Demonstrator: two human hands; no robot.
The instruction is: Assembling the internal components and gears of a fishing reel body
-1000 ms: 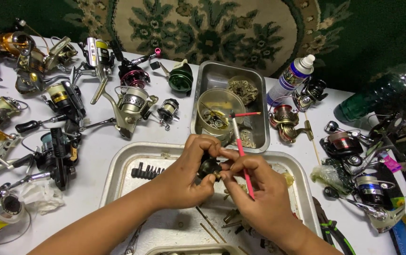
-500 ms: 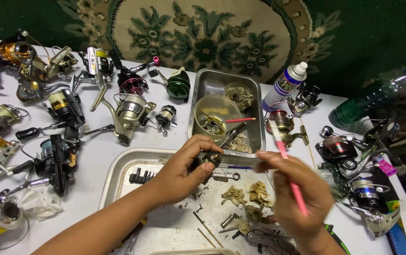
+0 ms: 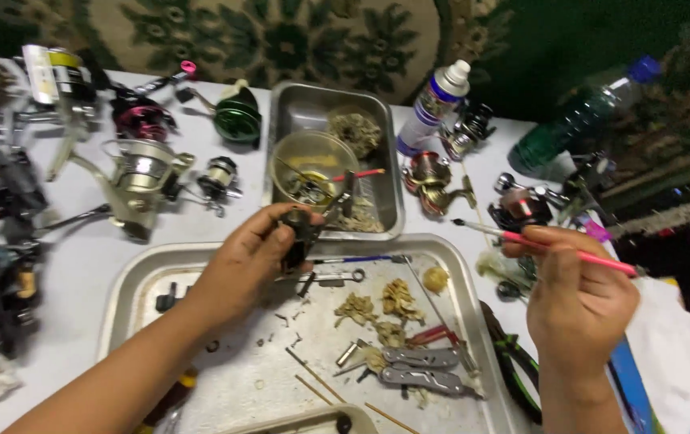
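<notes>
Presently: left hand (image 3: 236,261) pinches small dark reel part (image 3: 298,233) above metal tray (image 3: 132,277); rigid, likely greasy, best gripped by its body; right hand (image 3: 578,293) clasps pink brush (image 3: 554,245), light, slender.

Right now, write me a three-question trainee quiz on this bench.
1. True or false: the right hand holds a pink-handled brush.
2. Which thing lies in the near metal tray? A) the folding multi-tool B) the green reel C) the spray can
3. Fill in: the left hand holds a small dark ___ above the near tray.

Key
1. True; the brush tip points toward the left side of the picture.
2. A; the green reel and the spray can stand on the white table.
3. Reel part, pinched in the fingers.
</notes>
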